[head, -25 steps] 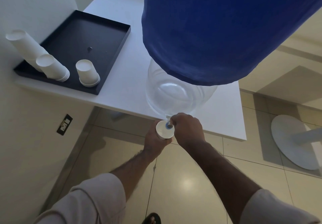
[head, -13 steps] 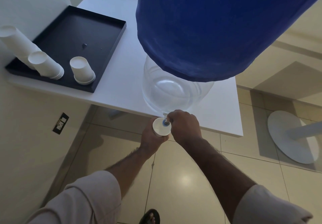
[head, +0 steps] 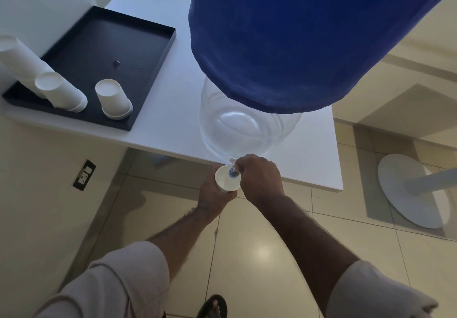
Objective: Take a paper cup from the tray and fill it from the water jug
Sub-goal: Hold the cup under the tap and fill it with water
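A clear water jug [head: 247,129] under a blue cloth cover [head: 284,35] stands at the front edge of the white table [head: 158,124]. Its small blue tap [head: 233,172] sticks out over the edge. My right hand [head: 259,178] is closed on the tap. My left hand [head: 214,197] holds a white paper cup [head: 226,181] upright just below the tap, off the table's edge. The cup's contents cannot be made out. The black tray [head: 103,43] on the left holds stacks of upside-down paper cups [head: 113,100].
A wall runs along the left, with a power socket [head: 84,175] low on it. The round white base of another table [head: 410,191] sits on the tiled floor at the right. My sandalled foot [head: 212,306] shows at the bottom.
Both hands keep the same grip on cup and tap. Only the camera view has shifted slightly.
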`<state>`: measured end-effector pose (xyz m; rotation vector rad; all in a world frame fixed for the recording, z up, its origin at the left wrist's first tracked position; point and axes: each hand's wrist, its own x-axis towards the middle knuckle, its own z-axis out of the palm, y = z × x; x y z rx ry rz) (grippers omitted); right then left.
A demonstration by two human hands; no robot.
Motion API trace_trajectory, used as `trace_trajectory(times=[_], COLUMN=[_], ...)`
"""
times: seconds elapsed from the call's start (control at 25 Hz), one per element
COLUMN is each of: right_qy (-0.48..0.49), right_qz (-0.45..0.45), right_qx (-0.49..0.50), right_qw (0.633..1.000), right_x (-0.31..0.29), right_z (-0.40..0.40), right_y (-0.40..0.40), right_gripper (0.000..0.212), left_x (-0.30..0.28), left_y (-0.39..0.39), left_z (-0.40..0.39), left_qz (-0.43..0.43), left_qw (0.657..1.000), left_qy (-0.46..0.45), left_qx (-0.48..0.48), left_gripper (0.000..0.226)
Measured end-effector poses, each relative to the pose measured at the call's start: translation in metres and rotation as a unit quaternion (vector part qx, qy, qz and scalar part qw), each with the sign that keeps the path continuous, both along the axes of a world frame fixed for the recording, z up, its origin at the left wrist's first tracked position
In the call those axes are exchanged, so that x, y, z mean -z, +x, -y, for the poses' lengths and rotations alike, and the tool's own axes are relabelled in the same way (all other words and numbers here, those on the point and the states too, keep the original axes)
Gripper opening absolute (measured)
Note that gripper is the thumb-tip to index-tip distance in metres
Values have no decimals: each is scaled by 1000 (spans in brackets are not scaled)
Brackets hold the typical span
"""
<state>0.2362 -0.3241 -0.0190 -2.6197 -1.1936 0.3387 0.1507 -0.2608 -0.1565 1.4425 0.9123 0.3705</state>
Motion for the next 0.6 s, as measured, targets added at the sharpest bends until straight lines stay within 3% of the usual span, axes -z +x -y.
trace_trajectory(times=[0.6], right_qy=[8], right_qz=[1], right_qx=[0], right_qw=[1000], right_x=[3], right_z=[0], right_y=[-2], right_gripper=[21], left_x=[-1], left_y=[1], left_z=[1], left_qz=[17], left_qw=[1000], left_qy=[15], left_qx=[-7], left_gripper=[68])
